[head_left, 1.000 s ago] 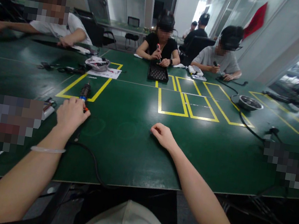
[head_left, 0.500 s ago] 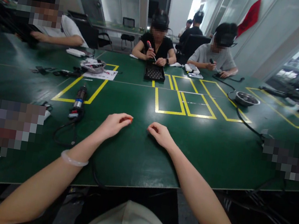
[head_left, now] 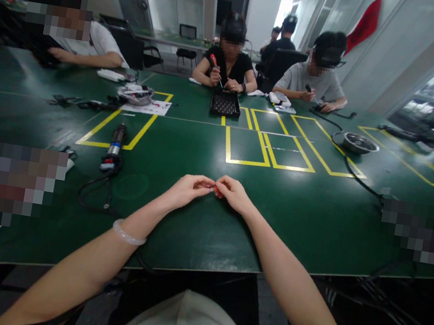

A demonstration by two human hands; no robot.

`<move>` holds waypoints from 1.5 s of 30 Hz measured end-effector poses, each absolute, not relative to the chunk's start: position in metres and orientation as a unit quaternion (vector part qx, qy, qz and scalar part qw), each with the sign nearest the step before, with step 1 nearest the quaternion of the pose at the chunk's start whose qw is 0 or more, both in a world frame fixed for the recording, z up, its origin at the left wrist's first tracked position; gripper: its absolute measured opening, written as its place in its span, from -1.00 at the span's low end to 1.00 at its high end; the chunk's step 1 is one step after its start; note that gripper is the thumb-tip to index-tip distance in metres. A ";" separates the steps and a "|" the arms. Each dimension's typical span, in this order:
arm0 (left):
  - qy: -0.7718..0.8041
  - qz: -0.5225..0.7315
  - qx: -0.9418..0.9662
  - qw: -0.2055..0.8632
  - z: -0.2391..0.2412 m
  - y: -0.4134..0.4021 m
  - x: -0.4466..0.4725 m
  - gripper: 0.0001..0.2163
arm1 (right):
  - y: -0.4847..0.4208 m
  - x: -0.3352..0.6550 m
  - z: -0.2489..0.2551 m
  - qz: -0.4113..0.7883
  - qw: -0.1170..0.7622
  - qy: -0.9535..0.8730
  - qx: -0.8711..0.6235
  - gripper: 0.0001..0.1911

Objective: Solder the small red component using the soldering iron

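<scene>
Just above the green tabletop (head_left: 206,232), my two hands meet at their fingertips. Between them is a small orange-red piece (head_left: 217,190), mostly covered by fingers, with a pale spot beside it; its kind does not show. My left hand (head_left: 189,191) pinches it from the left, thumb and fingers closed at the tips. From the other side, my right hand (head_left: 233,193) has its fingers curled and closed on the piece. A pale translucent bangle (head_left: 129,233) circles my left wrist.
A corded power screwdriver (head_left: 116,141) stands left of my hands, its cable looping on the table. Yellow tape outlines (head_left: 247,163) mark the surface ahead. Farther back are a black tray (head_left: 225,104) and a metal bowl (head_left: 358,143). Several people sit around the table.
My left hand has moved right, bringing the orange-red piece to my right hand, which stayed nearly in place. The gap between the hands has closed, and both now touch the piece.
</scene>
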State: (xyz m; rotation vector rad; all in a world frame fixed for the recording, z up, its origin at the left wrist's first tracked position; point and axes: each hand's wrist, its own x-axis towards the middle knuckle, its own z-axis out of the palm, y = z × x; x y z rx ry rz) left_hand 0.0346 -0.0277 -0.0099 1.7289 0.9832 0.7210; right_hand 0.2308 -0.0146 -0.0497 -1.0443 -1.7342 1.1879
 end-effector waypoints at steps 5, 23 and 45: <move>0.428 0.331 0.754 0.372 -0.006 -0.033 0.034 -0.74 | -0.014 0.230 -0.049 0.464 0.383 -0.679 -0.421 -0.69; 0.417 0.273 0.863 0.078 0.004 -0.026 0.011 -0.72 | -0.017 0.231 -0.043 0.503 0.418 -0.644 -0.397 -0.69; 0.829 0.044 0.556 0.032 0.000 0.001 -0.163 -0.38 | -0.014 0.233 -0.047 0.478 0.403 -0.654 -0.426 -0.68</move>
